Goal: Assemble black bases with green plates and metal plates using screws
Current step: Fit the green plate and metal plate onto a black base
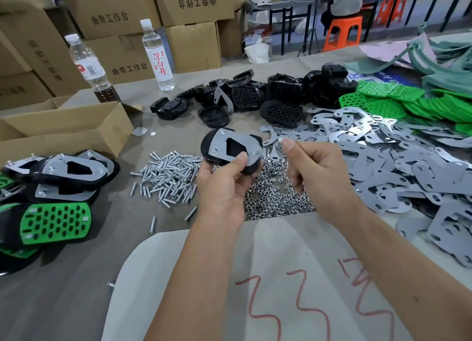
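The left hand (224, 185) grips a black base (231, 150) with its metal plate (233, 142); right hand (316, 169) fingers (287, 144) pinch together on something too small to identify.

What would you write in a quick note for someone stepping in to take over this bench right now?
Left hand grips a black base with a metal plate on top, screws standing in its holes. Right hand pinches something small, probably a nut, just beside it. Loose screws and nuts lie in front; spare metal plates right, green plates far right, bare bases behind. Finished pieces are stacked left. Left to do: fasten this one, then the rest.
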The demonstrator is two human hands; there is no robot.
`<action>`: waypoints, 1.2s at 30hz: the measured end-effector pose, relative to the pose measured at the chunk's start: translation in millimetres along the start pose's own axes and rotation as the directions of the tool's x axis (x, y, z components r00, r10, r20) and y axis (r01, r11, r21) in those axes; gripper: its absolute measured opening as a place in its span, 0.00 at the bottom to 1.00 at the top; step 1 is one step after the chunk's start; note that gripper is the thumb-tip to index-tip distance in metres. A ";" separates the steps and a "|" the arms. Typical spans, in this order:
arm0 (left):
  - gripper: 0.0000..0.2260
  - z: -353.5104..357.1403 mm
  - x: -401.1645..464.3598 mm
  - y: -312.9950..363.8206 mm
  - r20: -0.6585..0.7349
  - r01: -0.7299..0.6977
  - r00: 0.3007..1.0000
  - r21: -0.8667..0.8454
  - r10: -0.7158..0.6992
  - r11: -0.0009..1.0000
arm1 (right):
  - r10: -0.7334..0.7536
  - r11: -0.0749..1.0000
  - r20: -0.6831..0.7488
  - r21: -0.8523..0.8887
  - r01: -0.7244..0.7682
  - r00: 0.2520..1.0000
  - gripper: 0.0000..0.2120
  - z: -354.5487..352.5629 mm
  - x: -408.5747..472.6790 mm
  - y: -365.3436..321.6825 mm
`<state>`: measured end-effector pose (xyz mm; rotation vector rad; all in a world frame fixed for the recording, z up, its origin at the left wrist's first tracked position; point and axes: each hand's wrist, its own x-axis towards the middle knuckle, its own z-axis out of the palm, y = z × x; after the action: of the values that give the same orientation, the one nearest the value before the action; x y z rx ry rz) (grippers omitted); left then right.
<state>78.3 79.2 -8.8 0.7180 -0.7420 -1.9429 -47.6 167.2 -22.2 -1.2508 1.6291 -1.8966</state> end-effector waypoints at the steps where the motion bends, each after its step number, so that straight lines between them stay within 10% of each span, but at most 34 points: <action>1: 0.20 0.1 1.0 -0.4 -0.003 0.003 1.000 -0.007 -0.003 1.000 | -0.007 1.000 -0.023 0.000 0.007 1.000 0.25 -0.3 0.0 -2.1; 5: 0.20 0.3 0.2 -3.8 0.002 -0.019 1.000 0.027 0.019 0.999 | 0.035 0.999 0.152 0.032 -0.040 0.988 0.14 3.8 -1.7 -8.0; 10: 0.20 -4.2 3.8 1.0 -0.088 -0.018 0.996 0.012 0.019 1.000 | -0.020 1.000 -0.002 -0.012 0.020 1.000 0.34 0.9 -4.3 -9.9; 15: 0.18 -4.1 2.4 0.6 -0.080 -0.019 0.996 0.147 0.031 0.989 | -0.044 0.984 0.074 -0.170 0.056 0.996 0.05 5.3 -2.3 -4.1; 24: 0.11 -11.6 3.9 5.6 0.037 -0.100 0.995 0.537 0.095 0.838 | -0.138 0.674 0.362 -0.647 0.355 0.922 0.03 -0.7 0.8 2.2; 36: 0.09 -15.7 4.8 6.6 0.083 -0.135 0.991 0.638 0.107 0.758 | -0.011 0.627 0.480 -0.680 0.380 0.877 0.03 1.8 -2.4 -8.6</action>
<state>91.4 68.9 -15.0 1.0053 -1.4851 -1.5690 -42.5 170.2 -15.4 -2.0773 2.1517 -0.8279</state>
